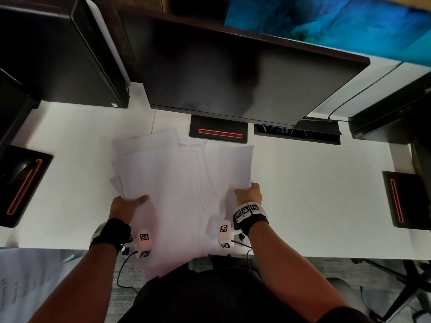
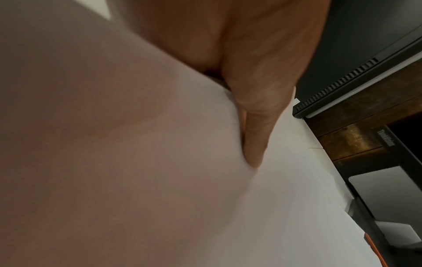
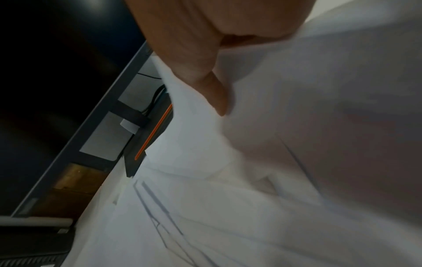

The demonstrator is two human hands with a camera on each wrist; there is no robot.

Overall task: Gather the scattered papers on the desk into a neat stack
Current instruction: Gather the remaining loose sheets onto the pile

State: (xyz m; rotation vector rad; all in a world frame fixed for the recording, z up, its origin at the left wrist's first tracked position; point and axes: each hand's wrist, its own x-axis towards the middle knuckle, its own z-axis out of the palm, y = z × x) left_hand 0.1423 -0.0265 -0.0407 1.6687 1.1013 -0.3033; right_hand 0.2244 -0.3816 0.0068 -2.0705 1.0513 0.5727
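A loose pile of white papers lies fanned out in the middle of the white desk, with some sheets hanging over the near edge. My left hand grips the pile's left side, thumb on top. In the left wrist view the thumb presses into the papers. My right hand pinches the lower corner of the right-hand sheets. The right wrist view shows its thumb lying on the paper. The fingers of both hands are hidden under the sheets.
A dark monitor stands behind the pile, its base just beyond the papers. A computer tower is at the back left. Other black stands sit at the left edge and right edge. More paper lies below the desk at left.
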